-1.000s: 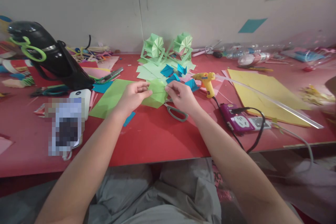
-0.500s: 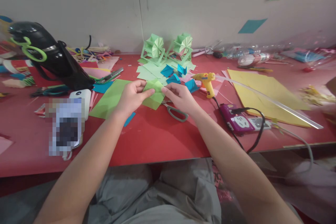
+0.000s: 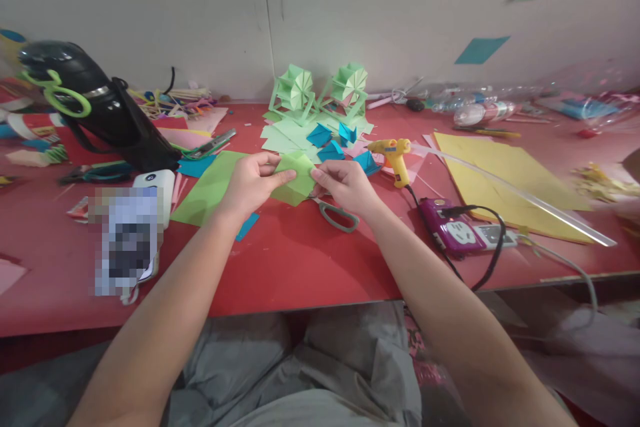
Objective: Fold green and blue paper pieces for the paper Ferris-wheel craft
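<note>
A small square of light green paper (image 3: pixel 296 181) is held up between my two hands over the table. My left hand (image 3: pixel 254 181) pinches its left side, the thumb lying on the face of the paper. My right hand (image 3: pixel 345 181) has the right edge between thumb and fingers. Scissors (image 3: pixel 339 217) lie on the table just below my right hand, their blades mostly hidden. A larger green sheet (image 3: pixel 203 193) rests to the left, partly under my left hand. Folded blue paper pieces (image 3: pixel 330 152) sit just beyond my hands.
Two pale green paper wheels (image 3: pixel 296 88) stand against the wall. A yellow glue gun (image 3: pixel 395 159) and purple power strip (image 3: pixel 450 227) are at right, beside yellow sheets (image 3: pixel 500 180) and a clear ruler (image 3: pixel 525 199). A black bottle (image 3: pixel 100 100) and a phone (image 3: pixel 131 240) are left.
My hands stay almost in place, both still pinching the green paper. The paper's tilt differs slightly. Nothing else on the table has visibly moved.
</note>
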Tool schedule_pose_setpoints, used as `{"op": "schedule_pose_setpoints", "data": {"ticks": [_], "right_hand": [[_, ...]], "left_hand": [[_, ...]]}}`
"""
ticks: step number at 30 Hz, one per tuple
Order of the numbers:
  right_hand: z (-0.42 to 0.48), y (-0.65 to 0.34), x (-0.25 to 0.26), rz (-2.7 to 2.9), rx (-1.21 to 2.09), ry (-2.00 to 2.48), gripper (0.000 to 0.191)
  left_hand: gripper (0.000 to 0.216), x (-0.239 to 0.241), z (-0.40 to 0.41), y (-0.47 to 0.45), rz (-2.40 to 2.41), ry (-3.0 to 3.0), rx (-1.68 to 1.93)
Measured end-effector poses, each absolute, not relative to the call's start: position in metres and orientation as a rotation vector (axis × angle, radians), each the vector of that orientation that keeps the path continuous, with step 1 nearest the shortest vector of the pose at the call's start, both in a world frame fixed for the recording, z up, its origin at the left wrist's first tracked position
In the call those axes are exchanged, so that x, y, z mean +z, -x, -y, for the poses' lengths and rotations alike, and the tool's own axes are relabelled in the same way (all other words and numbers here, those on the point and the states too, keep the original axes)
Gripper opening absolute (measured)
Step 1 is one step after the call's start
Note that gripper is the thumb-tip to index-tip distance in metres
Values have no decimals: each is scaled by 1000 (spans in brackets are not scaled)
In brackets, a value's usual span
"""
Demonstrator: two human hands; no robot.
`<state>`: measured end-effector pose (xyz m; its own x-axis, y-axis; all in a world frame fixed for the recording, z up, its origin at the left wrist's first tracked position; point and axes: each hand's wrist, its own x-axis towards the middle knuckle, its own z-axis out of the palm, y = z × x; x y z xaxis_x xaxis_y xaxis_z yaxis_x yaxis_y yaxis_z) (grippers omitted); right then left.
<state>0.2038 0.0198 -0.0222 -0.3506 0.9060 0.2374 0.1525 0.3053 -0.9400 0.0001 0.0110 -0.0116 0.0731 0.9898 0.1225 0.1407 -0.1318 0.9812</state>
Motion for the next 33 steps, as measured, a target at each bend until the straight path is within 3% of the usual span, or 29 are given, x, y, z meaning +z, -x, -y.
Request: {"op": "schedule_pose_setpoints", "data": {"ticks": [19, 33], "right_hand": [[-20, -207, -18, 1704, 1089, 964, 51], [-18, -197, -22, 1566, 1276, 937, 48]], "left_hand": [[40, -5, -12, 6, -1332, -1401, 1220], [33, -8, -8, -4, -1280, -1519, 1213]]}}
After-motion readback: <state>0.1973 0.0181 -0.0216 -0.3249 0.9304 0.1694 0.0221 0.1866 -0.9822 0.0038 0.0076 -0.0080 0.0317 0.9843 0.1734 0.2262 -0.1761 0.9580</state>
